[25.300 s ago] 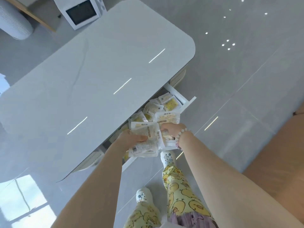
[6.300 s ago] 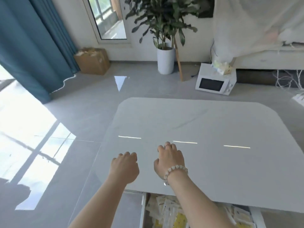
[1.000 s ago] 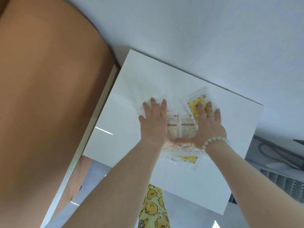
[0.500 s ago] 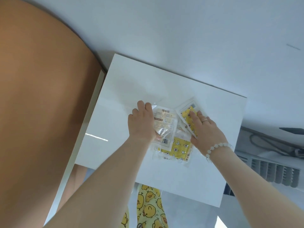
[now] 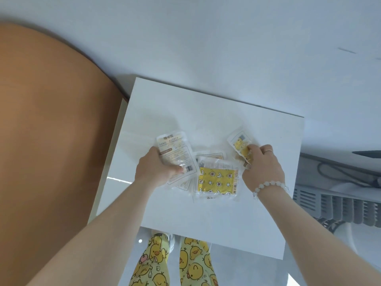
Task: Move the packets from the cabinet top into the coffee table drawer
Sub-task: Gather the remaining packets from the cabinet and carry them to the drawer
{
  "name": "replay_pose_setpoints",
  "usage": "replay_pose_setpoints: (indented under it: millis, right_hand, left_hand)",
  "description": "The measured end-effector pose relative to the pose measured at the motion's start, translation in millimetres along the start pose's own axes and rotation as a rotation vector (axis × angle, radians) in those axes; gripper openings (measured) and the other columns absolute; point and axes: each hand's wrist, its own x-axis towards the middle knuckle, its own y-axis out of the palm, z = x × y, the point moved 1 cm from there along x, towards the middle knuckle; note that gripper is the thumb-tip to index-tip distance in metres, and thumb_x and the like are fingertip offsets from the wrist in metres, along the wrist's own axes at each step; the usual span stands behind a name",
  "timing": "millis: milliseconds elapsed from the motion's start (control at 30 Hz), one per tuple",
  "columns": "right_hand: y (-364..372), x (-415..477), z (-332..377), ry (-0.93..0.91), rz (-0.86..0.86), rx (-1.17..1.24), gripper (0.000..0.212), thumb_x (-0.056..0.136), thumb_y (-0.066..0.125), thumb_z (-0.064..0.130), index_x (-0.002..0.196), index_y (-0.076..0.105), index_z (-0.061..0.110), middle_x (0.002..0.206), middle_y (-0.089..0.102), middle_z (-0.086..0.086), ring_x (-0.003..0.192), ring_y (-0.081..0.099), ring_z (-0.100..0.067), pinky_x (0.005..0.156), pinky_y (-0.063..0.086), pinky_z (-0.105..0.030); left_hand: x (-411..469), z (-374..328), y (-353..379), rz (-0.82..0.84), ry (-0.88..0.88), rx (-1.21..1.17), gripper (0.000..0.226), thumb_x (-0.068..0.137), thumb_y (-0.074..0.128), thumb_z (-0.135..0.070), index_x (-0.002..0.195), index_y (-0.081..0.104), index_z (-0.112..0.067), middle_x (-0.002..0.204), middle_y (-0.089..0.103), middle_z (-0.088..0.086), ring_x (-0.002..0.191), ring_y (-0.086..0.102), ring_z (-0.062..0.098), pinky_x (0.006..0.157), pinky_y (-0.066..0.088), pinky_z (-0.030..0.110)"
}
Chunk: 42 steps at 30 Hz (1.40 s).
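On the cabinet top [image 5: 208, 219] a few packets lie in a loose cluster near its middle: one packet [image 5: 175, 153] at the left in the left hand [image 5: 154, 172], a patterned packet [image 5: 216, 178] flat in the centre partly over another beneath it, and a small packet [image 5: 240, 144] at the right rear in the right hand [image 5: 261, 170]. A large rounded piece of furniture [image 5: 51, 141] stands just left of the cabinet, the wall [image 5: 206, 38] behind it, and a slatted appliance [image 5: 334, 205] to its right
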Motion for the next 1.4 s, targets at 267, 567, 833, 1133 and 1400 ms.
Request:
replay_pose_setpoints:
  millis: [267,567,833,1133,1400]
  right_hand:
    - [-6.2,2.1,-3.3,-0.018,-0.002,0.020,0.039,0.094,0.042,0.009,0.132,0.045,0.018,0.124,0.043,-0.007,0.094,0.053,-0.027,0.067,0.038,-0.029]
    - [-25.5,-27.5,-21.0,0.083,0.045,0.196,0.021,0.093,0.040,0.006,0.110,0.053,0.009,0.112,0.046,-0.007,0.079,0.048,-0.024,0.069,0.037,-0.028]
    - [-100.9,-77.0,-19.8,0.137,0.106,0.582,0.028,0.094,0.044,0.016,0.071,0.029,0.020,0.067,0.042,-0.001,0.054,0.039,-0.015,0.048,0.031,-0.024]
    - [-177.1,-136.4,-4.1,0.252,0.079,0.884,0.011,0.088,0.055,0.014,0.095,0.048,0.009,0.082,0.050,-0.002,0.067,0.047,-0.015,0.057,0.040,-0.023]
    - [-215.8,-174.7,-13.7,0.412,-0.124,1.212,0.020,0.084,0.059,0.013,0.103,0.058,0.007,0.106,0.065,-0.014,0.096,0.064,-0.029,0.089,0.052,-0.043]
  left_hand:
    - [0.9,21.6,-20.7,-0.085,-0.033,-0.202,0.051,0.073,0.080,-0.021,0.118,0.056,-0.020,0.108,0.064,-0.003,0.105,0.059,0.021,0.085,0.047,0.031]
    - [-27.2,0.1,-54.2,-0.125,0.030,-0.191,0.044,0.073,0.080,-0.014,0.112,0.059,-0.018,0.104,0.066,-0.003,0.094,0.062,0.019,0.084,0.046,0.031]
    - [-97.4,-79.6,-80.9,-0.102,0.175,-0.084,0.031,0.074,0.077,-0.016,0.099,0.061,-0.024,0.098,0.067,-0.004,0.101,0.061,0.022,0.092,0.048,0.038]
    - [-174.7,-168.0,-107.0,0.036,0.346,0.103,0.029,0.072,0.075,-0.016,0.098,0.062,-0.022,0.096,0.067,-0.002,0.096,0.061,0.020,0.085,0.051,0.033]
    - [-216.1,-206.5,-118.6,0.210,0.527,0.146,0.042,0.063,0.078,-0.019,0.104,0.066,-0.021,0.104,0.068,-0.001,0.101,0.062,0.020,0.091,0.050,0.035]
